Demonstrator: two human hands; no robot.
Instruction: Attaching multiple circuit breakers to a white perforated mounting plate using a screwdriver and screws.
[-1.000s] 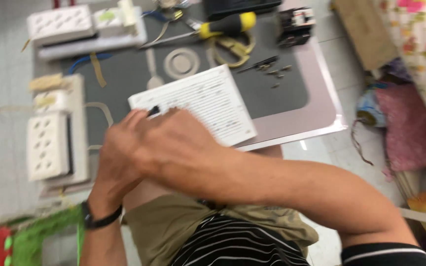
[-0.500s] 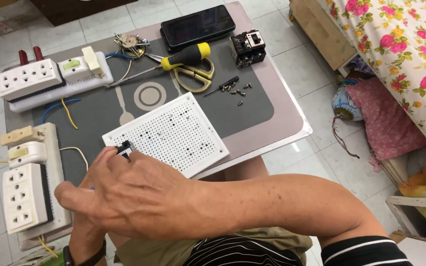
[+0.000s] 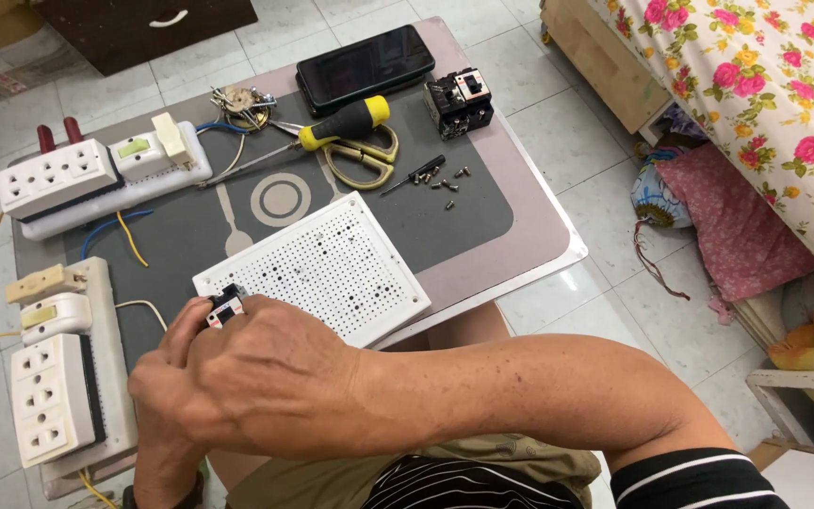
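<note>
The fingers [image 3: 202, 325] of both hands pinch a small black and white electrical part [image 3: 226, 304] at the near left corner of the white perforated board [image 3: 327, 269]; the right hand [image 3: 270, 377] lies across in front, knuckles up, covering most of the left hand [image 3: 157, 396], whose fingertips meet the part from the left. The perforated board lies flat on the bench [image 3: 529, 226]; left of the board sits a white socket block [image 3: 54, 396] on a pale strip; beyond the board's far left lies a second socket strip [image 3: 96, 174] with blue and yellow wires; past the board's far edge lie a yellow-handled screwdriver [image 3: 332, 127], scissors [image 3: 365, 160], loose screws [image 3: 440, 179], a black breaker [image 3: 459, 102] and a dark phone [image 3: 365, 68].
</note>
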